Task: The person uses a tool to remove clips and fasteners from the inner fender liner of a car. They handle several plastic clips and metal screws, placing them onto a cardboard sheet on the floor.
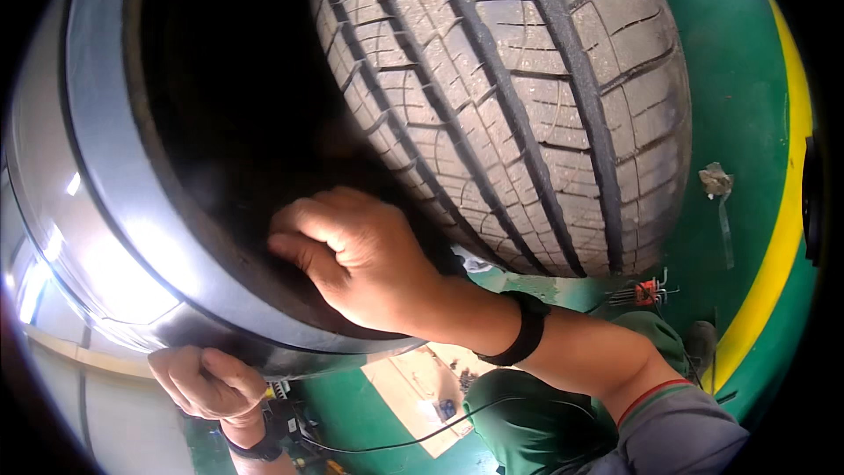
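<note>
My right hand (352,251) is closed, its thumb pressed against curled fingers, inside the dark wheel arch beside the tire. Whatever lies between those fingertips is hidden. Lower left, my left hand (208,381) is also closed, its knuckles up against the lower edge of the car's shiny body panel (123,277). I cannot make out what it pinches. A grey trim strip (110,136) curves around the wheel opening. To the right of the arch stands a large tire (519,97) with a worn, dusty tread of deep grooves.
A set of hex keys in a red holder (649,292) lies on the green floor (716,53), near a crumpled scrap (716,180). A yellow line (774,237) curves along the right. Below are a cardboard sheet (409,387) with small parts and a black cable (396,447).
</note>
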Demonstrator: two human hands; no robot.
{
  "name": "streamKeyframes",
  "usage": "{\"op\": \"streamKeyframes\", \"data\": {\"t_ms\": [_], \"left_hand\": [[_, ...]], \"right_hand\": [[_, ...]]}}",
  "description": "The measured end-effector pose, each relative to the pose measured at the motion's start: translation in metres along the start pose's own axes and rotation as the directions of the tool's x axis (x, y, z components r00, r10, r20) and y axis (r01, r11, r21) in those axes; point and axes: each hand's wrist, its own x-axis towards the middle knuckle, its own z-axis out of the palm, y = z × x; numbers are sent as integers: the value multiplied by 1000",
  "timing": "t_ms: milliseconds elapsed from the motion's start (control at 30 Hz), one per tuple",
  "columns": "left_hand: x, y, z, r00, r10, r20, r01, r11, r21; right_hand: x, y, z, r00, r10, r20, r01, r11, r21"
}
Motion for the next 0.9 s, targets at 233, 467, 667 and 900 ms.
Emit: {"op": "streamKeyframes", "data": {"t_ms": [233, 467, 667, 900], "left_hand": [[0, -1, 1, 999, -31, 22, 32, 999, -26], [5, -3, 11, 1000, -3, -6, 3, 1000, -1], [2, -5, 8, 1000, -12, -22, 12, 1000, -16], [2, -6, 8, 1000, -22, -4, 21, 1000, -16]], "right_hand": [[-1, 11, 2, 999, -53, -7, 53, 972, 229], [2, 14, 3, 997, -72, 11, 66, 953, 295], [0, 11, 10, 997, -69, -18, 71, 940, 335], [3, 13, 13, 994, -100, -33, 106, 936, 335]]}}
